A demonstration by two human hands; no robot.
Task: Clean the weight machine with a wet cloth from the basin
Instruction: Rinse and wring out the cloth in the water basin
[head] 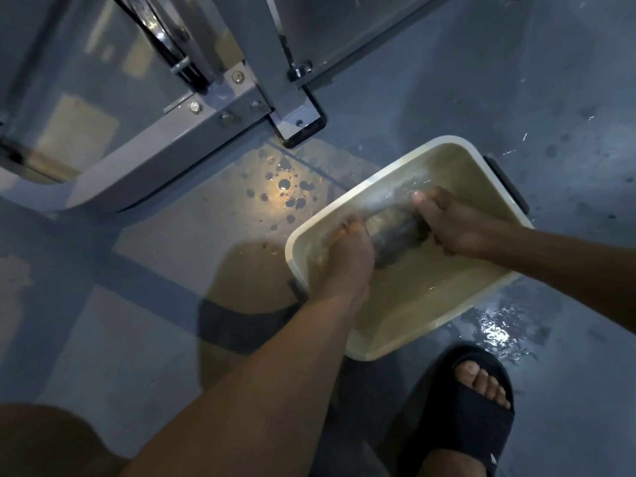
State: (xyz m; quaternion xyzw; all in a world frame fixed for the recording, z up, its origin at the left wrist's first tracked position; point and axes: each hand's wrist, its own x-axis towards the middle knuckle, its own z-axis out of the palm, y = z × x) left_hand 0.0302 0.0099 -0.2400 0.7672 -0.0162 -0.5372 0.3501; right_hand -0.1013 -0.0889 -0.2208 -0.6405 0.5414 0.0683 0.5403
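Sandalled foot nearest, cream basin just beyond on the floor.
Left hand and right hand each grip one end of the wet cloth inside it, right of the weight machine.

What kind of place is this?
Likely a gym: the grey bolted steel frame of a weight machine stands on a wet painted floor beside a basin where the left hand and right hand grip a cloth.
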